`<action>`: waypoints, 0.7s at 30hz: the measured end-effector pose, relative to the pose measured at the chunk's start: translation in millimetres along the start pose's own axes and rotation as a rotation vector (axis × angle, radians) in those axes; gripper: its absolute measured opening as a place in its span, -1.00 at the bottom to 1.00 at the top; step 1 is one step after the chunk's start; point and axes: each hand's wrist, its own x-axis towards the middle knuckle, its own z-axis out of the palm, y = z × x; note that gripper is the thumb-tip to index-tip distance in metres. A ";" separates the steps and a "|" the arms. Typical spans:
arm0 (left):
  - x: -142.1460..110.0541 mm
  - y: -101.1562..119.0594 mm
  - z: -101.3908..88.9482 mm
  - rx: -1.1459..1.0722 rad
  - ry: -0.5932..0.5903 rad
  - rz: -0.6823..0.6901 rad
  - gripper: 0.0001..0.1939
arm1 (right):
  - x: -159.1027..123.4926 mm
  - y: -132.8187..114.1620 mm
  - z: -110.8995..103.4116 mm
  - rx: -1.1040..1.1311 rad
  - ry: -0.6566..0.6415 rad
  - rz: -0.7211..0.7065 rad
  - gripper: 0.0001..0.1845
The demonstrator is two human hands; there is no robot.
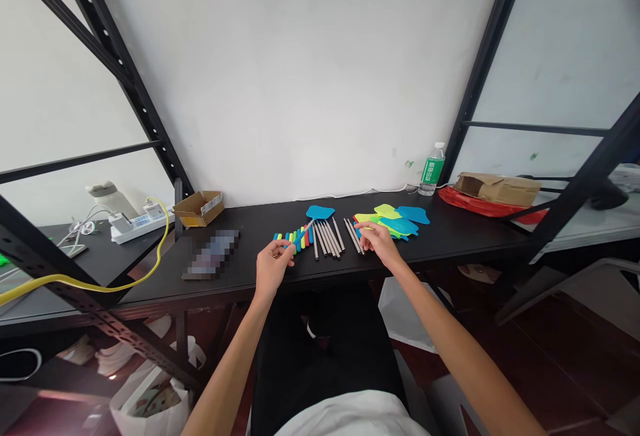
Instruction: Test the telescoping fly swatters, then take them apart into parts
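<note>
My left hand (pixel 274 266) is closed on the blue handle of a fly swatter, whose blue head (pixel 320 212) points up and away from me. Beside that hand lies a row of coloured handles (pixel 291 239) in blue, yellow, green and red. Several thin metal rods (pixel 327 239) are spread out between my hands. Over the left edge of a pile of loose swatter heads (pixel 400 224), blue and yellow-green, hovers my right hand (pixel 380 244). Its fingers are bent a little and apart, with nothing visible in them. A few more rods (pixel 352 236) lie just left of it.
On the black table (pixel 260 219), a blurred-out flat object (pixel 213 254) and a small open cardboard box (pixel 199 209) sit to the left. At the back right stands a water bottle (pixel 432 171). Further right, a brown carton (pixel 497 189) rests on red plastic (pixel 480 206). A yellow cable (pixel 161 249) crosses the left side.
</note>
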 end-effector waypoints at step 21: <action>1.3 -3.8 1.0 0.024 -0.029 0.032 -0.69 | 0.1 -0.6 0.5 -0.008 0.008 0.007 -0.66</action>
